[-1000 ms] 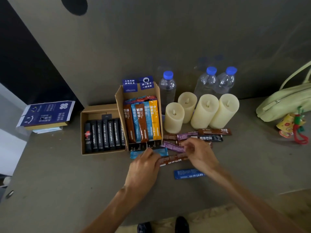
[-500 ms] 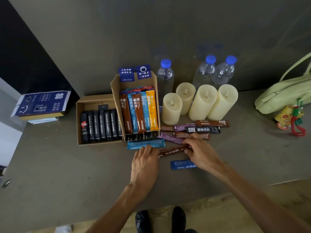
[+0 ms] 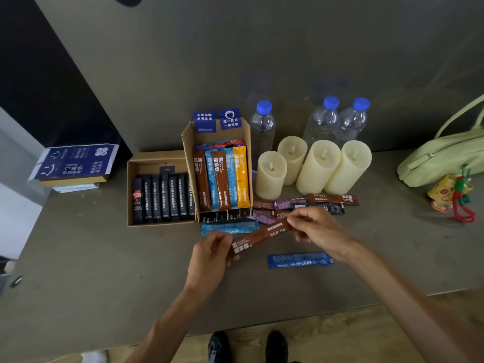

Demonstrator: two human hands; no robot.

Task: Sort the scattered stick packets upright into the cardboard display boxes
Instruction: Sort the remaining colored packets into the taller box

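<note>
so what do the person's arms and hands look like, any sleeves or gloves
The left hand and right hand are ungloved, and the arms behind them are bare as far as the picture shows. No sleeve, watch, ring or bracelet is in view.

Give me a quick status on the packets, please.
Left hand and right hand pinch brown packet by its ends. Tall box just beyond, unobstructed. Dark blue packet loose nearby.
</note>
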